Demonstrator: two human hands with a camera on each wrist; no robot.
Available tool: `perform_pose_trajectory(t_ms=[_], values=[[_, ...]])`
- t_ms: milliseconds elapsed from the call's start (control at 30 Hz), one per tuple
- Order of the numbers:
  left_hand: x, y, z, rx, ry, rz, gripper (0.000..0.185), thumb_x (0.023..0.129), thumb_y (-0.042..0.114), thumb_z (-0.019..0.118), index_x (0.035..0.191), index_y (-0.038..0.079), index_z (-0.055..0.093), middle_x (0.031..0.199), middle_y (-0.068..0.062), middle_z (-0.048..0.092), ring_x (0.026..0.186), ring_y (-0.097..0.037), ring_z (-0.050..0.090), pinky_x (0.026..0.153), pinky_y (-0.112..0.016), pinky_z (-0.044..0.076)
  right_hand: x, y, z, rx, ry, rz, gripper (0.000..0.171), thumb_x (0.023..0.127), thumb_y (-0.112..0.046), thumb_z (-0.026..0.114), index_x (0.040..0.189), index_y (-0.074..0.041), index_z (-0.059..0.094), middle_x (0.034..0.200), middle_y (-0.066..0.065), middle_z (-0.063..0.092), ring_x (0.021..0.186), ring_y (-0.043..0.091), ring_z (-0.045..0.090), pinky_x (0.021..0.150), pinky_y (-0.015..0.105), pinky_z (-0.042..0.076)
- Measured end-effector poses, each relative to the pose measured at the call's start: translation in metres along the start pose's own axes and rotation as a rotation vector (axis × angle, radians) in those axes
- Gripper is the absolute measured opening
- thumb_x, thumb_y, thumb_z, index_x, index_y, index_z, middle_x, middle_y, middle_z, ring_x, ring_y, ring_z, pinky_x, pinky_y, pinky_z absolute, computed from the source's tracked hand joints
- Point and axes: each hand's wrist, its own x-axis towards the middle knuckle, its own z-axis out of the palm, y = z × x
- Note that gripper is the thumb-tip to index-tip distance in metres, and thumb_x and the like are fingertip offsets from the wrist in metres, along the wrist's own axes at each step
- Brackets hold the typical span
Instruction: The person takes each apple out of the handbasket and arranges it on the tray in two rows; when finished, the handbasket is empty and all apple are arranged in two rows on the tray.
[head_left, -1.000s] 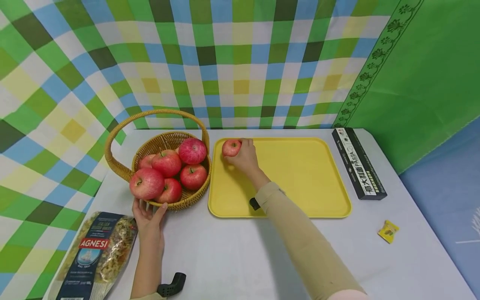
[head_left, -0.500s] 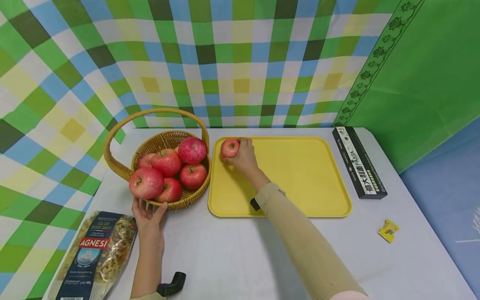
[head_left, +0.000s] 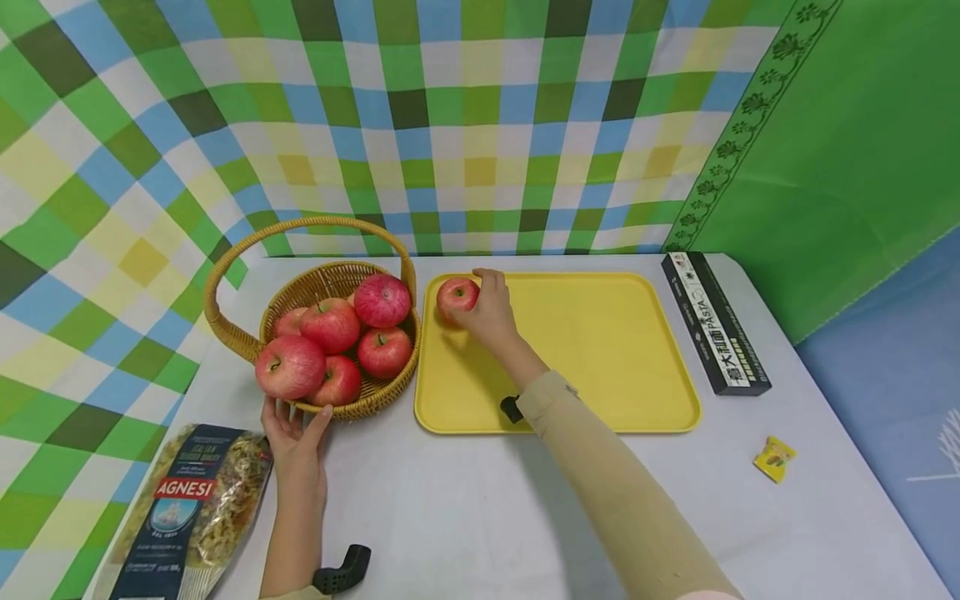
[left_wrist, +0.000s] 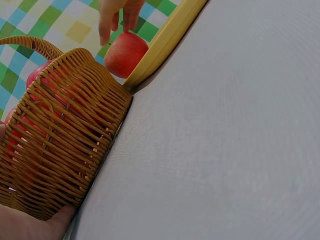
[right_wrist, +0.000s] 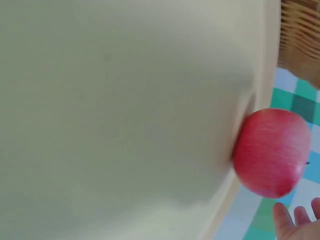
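Note:
On the far left corner of the yellow tray sits a red apple. My right hand is beside it, fingers parted around its right side; in the right wrist view the fingertips stand just off the apple. Left of the tray is a wicker basket with a tall handle, filled with several red apples. My left hand holds the basket's near side, thumb and fingers spread round the wall; one apple at the rim hides some fingertips.
A bag of Agnesi pasta lies at the left front. Right of the tray are a black pasta box and a small yellow wrapped sweet. A checked cloth hangs behind the white table.
The apple by my right hand has shifted slightly left toward the tray's corner. My right fingers have loosened and lifted off its side. My left hand and the basket stay put.

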Motion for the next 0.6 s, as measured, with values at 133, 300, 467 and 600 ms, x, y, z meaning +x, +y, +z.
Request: perform_pose_trajectory(t_ms=[133,300,467,600], values=[[0.0,-0.001,-0.001,0.009,0.001,-0.001,0.093,0.088,0.002,0.068,0.153,0.034,0.01,0.16,0.003,0.005,0.145,-0.016,0.008,0.109,-0.031,0.031,-0.009,-0.009,-0.006,0.055,0.019,-0.045,0.075,0.077,-0.026,0.081,0.136,-0.001,0.04,0.137,0.015,0.038,0.121,0.028,0.042,0.099,0.037,0.043],[0.0,0.0,0.0,0.01,-0.001,0.0,0.092,0.088,0.001,0.067,0.153,0.034,0.011,0.16,0.002,0.006,0.145,-0.016,0.009,0.108,-0.031,0.032,-0.024,-0.022,-0.012,0.151,0.032,-0.094,0.074,0.079,-0.027,0.08,0.137,-0.004,0.04,0.137,0.013,0.039,0.12,0.029,0.045,0.099,0.038,0.045],[0.001,-0.001,0.0,0.001,0.002,0.0,0.091,0.088,0.0,0.067,0.153,0.034,0.012,0.16,0.003,0.007,0.144,-0.016,0.011,0.108,-0.031,0.032,-0.043,-0.039,-0.015,0.281,0.014,-0.164,0.074,0.08,-0.023,0.079,0.138,-0.003,0.039,0.135,0.015,0.04,0.118,0.034,0.047,0.094,0.043,0.048],[0.002,-0.001,0.0,-0.004,0.008,-0.009,0.091,0.088,0.0,0.067,0.152,0.034,0.013,0.16,0.003,0.008,0.144,-0.016,0.011,0.108,-0.031,0.032,-0.055,-0.056,-0.016,0.341,-0.01,-0.235,0.073,0.079,-0.019,0.081,0.137,0.0,0.039,0.132,0.014,0.042,0.117,0.035,0.046,0.097,0.043,0.046]])
